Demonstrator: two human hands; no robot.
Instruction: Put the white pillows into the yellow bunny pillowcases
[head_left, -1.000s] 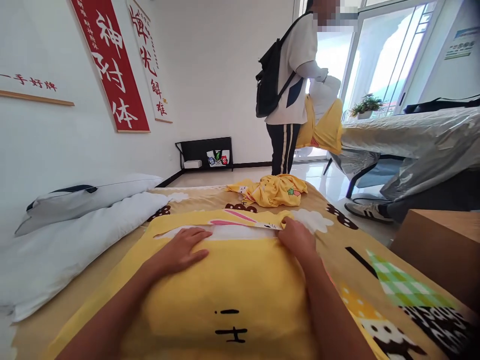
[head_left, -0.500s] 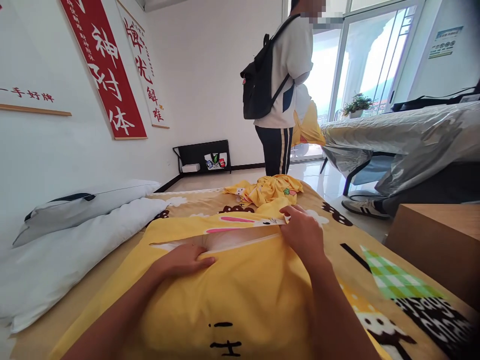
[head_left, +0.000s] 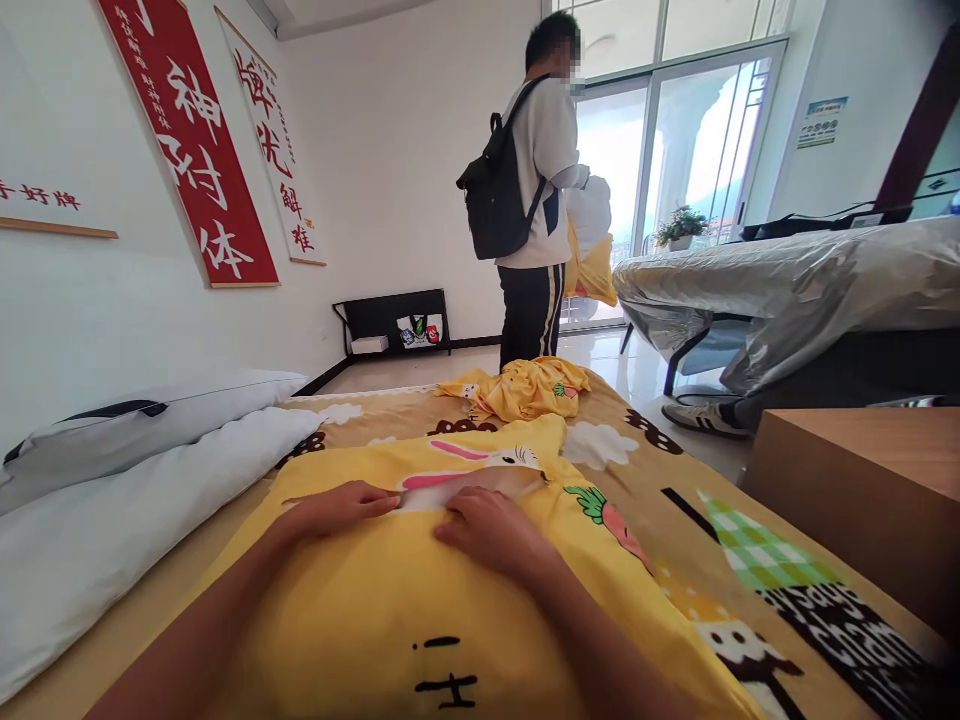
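A yellow pillowcase [head_left: 360, 600] with a rabbit, a carrot and "Hi" printed on it lies in front of me. Its slit stands open, and a white pillow [head_left: 427, 497] shows inside. My left hand [head_left: 349, 507] is closed on the near edge of the slit, at its left part. At the middle of the same edge, my right hand [head_left: 491, 530] curls its fingers over the cloth; the fingertips are partly hidden. Beyond the slit a crumpled yellow cloth [head_left: 525, 388] rests on the patterned bed sheet [head_left: 600, 440].
White pillows [head_left: 172, 480] lie along the left. A brown box [head_left: 847, 480] stands at the right, near a plastic-wrapped mattress [head_left: 750, 280] and a shoe [head_left: 705, 417]. A person with a backpack [head_left: 499, 195] stands beyond the bed, holding a yellow-and-white bundle [head_left: 592, 240].
My right hand has let go of the slit's far edge and moved left and nearer, onto the near edge. My left hand has shifted slightly left. The view has turned a little right.
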